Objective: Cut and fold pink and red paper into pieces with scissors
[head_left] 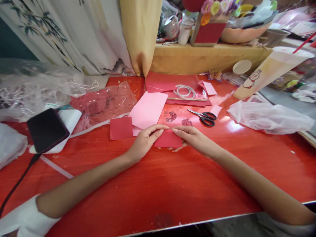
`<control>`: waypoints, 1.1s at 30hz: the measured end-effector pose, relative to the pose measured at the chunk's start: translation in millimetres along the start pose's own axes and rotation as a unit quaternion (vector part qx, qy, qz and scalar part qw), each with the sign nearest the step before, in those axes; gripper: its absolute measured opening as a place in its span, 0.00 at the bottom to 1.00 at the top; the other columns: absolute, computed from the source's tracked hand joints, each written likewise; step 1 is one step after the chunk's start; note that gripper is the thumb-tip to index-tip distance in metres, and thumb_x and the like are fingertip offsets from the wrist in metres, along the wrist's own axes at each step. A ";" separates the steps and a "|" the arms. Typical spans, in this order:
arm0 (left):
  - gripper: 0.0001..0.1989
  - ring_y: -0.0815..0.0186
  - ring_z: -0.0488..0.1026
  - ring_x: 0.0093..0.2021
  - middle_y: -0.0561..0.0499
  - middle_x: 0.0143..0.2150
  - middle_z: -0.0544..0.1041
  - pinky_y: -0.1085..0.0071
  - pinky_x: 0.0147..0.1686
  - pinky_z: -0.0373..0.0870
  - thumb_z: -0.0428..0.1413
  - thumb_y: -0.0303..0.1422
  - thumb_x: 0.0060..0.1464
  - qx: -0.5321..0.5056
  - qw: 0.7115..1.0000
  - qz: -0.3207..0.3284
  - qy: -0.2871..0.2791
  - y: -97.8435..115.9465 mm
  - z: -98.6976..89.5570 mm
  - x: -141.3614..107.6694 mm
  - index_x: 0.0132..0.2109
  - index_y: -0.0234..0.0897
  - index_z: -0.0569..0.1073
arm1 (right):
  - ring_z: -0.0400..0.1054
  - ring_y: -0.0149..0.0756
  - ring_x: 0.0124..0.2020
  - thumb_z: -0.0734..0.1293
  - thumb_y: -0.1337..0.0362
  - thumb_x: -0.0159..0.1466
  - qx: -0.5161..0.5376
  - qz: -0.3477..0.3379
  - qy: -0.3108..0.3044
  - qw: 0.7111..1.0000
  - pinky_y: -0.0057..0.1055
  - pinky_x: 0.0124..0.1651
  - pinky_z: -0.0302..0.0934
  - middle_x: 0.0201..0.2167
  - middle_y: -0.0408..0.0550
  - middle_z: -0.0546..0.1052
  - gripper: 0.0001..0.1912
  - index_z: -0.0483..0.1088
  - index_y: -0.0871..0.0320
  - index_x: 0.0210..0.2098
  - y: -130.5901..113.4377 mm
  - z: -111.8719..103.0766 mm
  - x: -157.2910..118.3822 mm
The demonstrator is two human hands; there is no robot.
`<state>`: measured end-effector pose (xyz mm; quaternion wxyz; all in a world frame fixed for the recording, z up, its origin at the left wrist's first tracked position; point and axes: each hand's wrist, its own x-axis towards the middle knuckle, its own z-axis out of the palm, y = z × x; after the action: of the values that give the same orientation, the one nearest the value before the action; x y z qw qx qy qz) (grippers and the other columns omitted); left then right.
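Observation:
A small piece of red paper (168, 140) is held between my two hands over the red table. My left hand (147, 140) pinches its upper left corner between thumb and fingers. On the other side, my right hand (191, 137) grips the upper right edge, thumb in front and some fingers beneath. Left of my left hand lies a red paper square (120, 128). Behind it rests a larger pink sheet (148, 109), partly under the square. Black-handled scissors (206, 117) lie beyond my right hand, blades pointing left.
A coil of white tubing (184, 92) sits on red sheets at the back. On the left are a black device (47, 130) with a cable and clear plastic bags (103, 105). A tilted drink cup (270, 74) and a white plastic bag (269, 118) are at right.

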<state>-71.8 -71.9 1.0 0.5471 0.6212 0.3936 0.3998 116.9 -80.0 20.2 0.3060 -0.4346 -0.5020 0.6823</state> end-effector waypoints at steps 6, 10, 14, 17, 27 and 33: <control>0.21 0.60 0.65 0.52 0.48 0.53 0.68 0.65 0.51 0.62 0.56 0.38 0.50 0.041 0.998 0.004 -0.046 -0.3 -0.1 -1.9 0.52 0.43 0.66 | 0.70 0.30 0.30 0.65 0.57 0.59 0.010 -0.040 0.056 0.998 0.29 0.33 0.71 0.31 0.45 0.73 0.15 0.70 0.59 0.43 -0.9 2.2 1.0; 0.31 0.58 0.59 0.58 0.46 0.57 0.62 0.62 0.56 0.56 0.62 0.37 0.43 0.084 0.994 0.058 -0.048 2.0 0.3 -3.1 0.55 0.43 0.62 | 0.70 0.29 0.27 0.63 0.54 0.61 0.005 -0.058 0.087 0.994 0.29 0.30 0.71 0.34 0.47 0.73 0.17 0.69 0.57 0.45 -3.4 3.8 -0.5; 0.20 0.61 0.66 0.52 0.46 0.51 0.69 0.65 0.51 0.62 0.56 0.38 0.50 0.018 0.999 0.019 -0.037 -0.1 1.7 -2.6 0.50 0.39 0.67 | 0.71 0.33 0.31 0.55 0.47 0.62 0.007 -0.051 0.064 0.997 0.32 0.30 0.71 0.41 0.52 0.73 0.24 0.64 0.55 0.50 -3.6 4.9 -3.0; 0.15 0.64 0.72 0.37 0.47 0.38 0.76 0.67 0.37 0.70 0.49 0.41 0.55 -0.038 0.998 -0.041 0.030 -4.3 1.9 -1.2 0.40 0.34 0.72 | 0.72 0.36 0.35 0.62 0.51 0.60 0.003 -0.033 0.014 0.999 0.33 0.31 0.71 0.43 0.52 0.73 0.22 0.61 0.54 0.51 -4.2 6.6 -3.5; 0.12 0.69 0.69 0.17 0.51 0.19 0.72 0.73 0.18 0.67 0.55 0.38 0.51 -0.102 0.993 -0.063 0.001 1.7 0.5 -1.5 0.29 0.31 0.70 | 0.66 0.25 0.17 0.66 0.62 0.57 -0.003 0.014 0.003 1.000 0.22 0.20 0.62 0.21 0.43 0.72 0.09 0.66 0.62 0.25 -7.0 2.7 -2.8; 0.11 0.69 0.70 0.19 0.52 0.21 0.74 0.73 0.19 0.69 0.55 0.37 0.51 -0.107 0.993 -0.048 0.006 2.9 2.8 -4.0 0.31 0.32 0.70 | 0.55 0.20 0.11 0.62 0.57 0.60 -0.013 -0.014 0.058 0.998 0.19 0.13 0.48 0.13 0.39 0.66 0.16 0.63 0.61 0.21 -5.8 3.4 -4.3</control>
<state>-70.6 -76.9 3.4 0.6268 0.5371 0.3809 0.4166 115.6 -83.3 27.3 0.3384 -0.4700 -0.4983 0.6452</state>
